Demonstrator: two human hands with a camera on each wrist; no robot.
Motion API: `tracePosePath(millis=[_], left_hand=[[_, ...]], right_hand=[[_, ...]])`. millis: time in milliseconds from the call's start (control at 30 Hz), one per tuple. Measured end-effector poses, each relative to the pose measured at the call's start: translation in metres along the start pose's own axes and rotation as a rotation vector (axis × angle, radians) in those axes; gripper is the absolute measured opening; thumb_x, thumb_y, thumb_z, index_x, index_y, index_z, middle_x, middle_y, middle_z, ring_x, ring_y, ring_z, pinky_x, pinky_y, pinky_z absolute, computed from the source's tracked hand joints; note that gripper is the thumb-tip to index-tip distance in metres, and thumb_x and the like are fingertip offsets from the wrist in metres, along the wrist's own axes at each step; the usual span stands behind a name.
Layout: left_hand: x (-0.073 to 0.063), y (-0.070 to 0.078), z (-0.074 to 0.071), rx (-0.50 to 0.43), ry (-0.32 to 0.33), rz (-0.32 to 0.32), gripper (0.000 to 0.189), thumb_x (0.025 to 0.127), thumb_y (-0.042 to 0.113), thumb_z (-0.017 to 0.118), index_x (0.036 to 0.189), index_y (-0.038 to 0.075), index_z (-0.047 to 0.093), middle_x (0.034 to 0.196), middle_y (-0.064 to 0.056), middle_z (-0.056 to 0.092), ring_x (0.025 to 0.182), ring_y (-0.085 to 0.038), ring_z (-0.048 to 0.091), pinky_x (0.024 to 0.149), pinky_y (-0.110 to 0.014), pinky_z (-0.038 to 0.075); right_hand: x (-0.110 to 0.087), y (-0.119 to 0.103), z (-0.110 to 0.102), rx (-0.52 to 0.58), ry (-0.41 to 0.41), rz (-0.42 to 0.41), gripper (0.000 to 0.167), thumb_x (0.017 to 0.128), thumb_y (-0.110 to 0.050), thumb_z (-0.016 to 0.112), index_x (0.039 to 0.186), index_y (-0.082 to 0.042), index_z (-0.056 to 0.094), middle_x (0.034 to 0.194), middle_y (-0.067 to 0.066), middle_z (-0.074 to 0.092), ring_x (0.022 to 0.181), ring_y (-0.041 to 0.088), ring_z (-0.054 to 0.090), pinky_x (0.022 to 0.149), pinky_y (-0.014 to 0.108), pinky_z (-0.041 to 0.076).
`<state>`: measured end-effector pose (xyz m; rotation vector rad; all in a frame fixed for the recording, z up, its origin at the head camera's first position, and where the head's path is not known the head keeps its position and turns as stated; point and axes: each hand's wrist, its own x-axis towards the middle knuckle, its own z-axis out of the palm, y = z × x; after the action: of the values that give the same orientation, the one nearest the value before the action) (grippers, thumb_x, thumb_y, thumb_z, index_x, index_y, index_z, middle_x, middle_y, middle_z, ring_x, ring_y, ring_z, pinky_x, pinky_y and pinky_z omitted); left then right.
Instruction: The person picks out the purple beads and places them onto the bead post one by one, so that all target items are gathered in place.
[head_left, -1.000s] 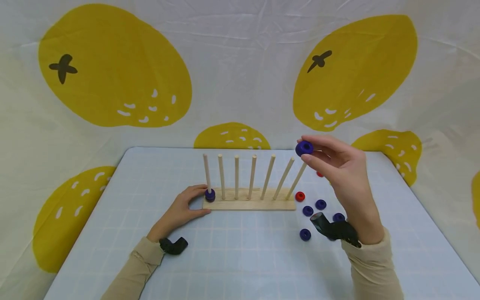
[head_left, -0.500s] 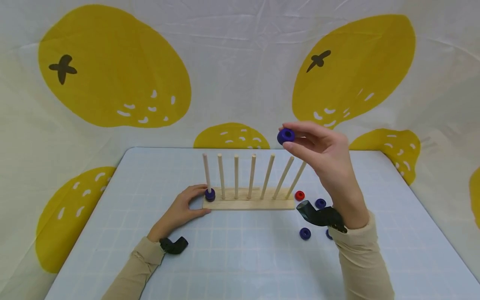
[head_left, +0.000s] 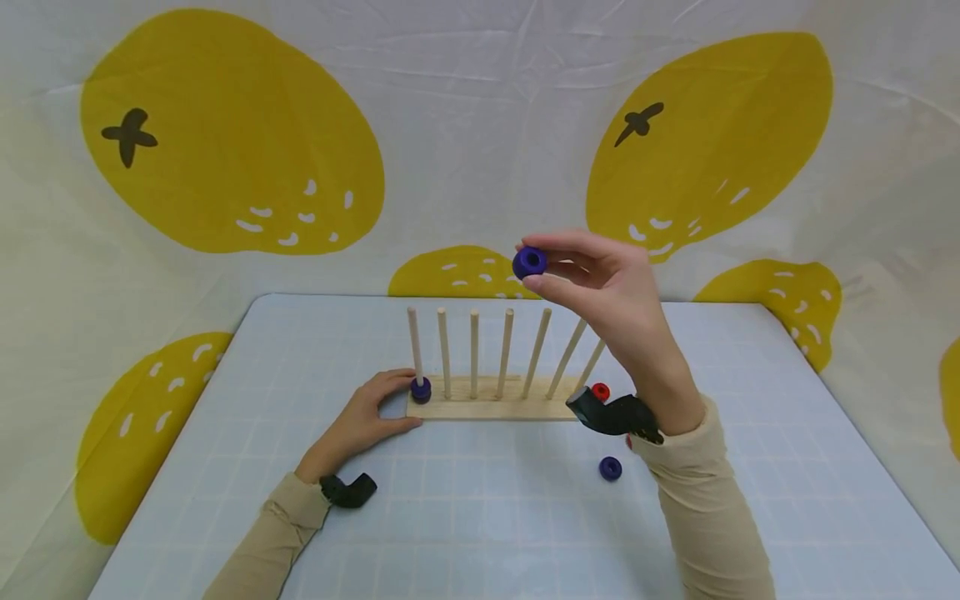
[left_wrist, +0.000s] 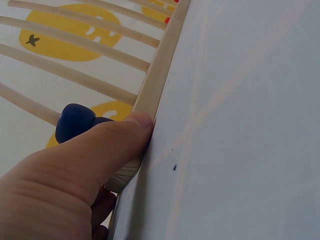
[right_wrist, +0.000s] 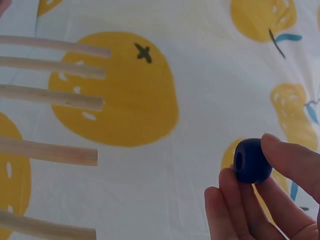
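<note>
Blue bead held aloft, higher than the pegged rack; roundish, no clear long axis, hole facing roughly toward the tabletop's near edge. Right grip pinches its sides, presumably leaving the hole free. Left grip holds the rack's left end, seemingly to steady it.

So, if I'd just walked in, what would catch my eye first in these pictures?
Probably the huge yellow fruit prints on the white backdrop across the upper head view. Next, the right hand, pinching a dark blue bead higher than the tips of the wooden pegs. Then the left hand, gripping the left end of the peg rack, beside two stacked beads on the leftmost peg.
</note>
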<state>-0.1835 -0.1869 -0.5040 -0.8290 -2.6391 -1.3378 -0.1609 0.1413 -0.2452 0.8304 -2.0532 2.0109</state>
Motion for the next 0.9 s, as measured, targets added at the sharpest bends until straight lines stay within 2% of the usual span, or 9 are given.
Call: tracePosePath(millis=[400, 667, 900], left_hand=[[0.0, -0.002, 0.001, -0.003, 0.001, 0.004, 0.06, 0.078, 0.022, 0.087, 0.131, 0.008, 0.063, 0.141, -0.008, 0.054, 0.133, -0.029, 0.047, 0.111, -0.052, 0.038], [0.001, -0.001, 0.0, -0.003, 0.005, 0.018, 0.061, 0.077, 0.021, 0.088, 0.13, 0.007, 0.063, 0.141, -0.008, 0.055, 0.132, -0.029, 0.048, 0.11, -0.051, 0.038], [0.001, -0.002, 0.0, 0.004, 0.016, 0.032, 0.061, 0.076, 0.02, 0.088, 0.129, 0.006, 0.063, 0.14, -0.008, 0.056, 0.131, -0.028, 0.049, 0.109, -0.05, 0.038]], right_hand=[[0.021, 0.0, 0.018, 0.012, -0.078, 0.028, 0.033, 0.086, 0.005, 0.073, 0.118, 0.001, 0.07, 0.116, 0.015, 0.069, 0.101, 0.03, 0.069, 0.089, 0.037, 0.057], [0.036, 0.006, 0.032, 0.022, -0.127, -0.005, 0.032, 0.086, 0.007, 0.072, 0.118, 0.005, 0.069, 0.113, 0.015, 0.07, 0.099, 0.031, 0.068, 0.089, 0.039, 0.057], [0.048, 0.023, 0.041, 0.047, -0.178, -0.081, 0.03, 0.085, 0.009, 0.072, 0.115, 0.007, 0.069, 0.109, 0.016, 0.07, 0.096, 0.031, 0.068, 0.087, 0.04, 0.058]])
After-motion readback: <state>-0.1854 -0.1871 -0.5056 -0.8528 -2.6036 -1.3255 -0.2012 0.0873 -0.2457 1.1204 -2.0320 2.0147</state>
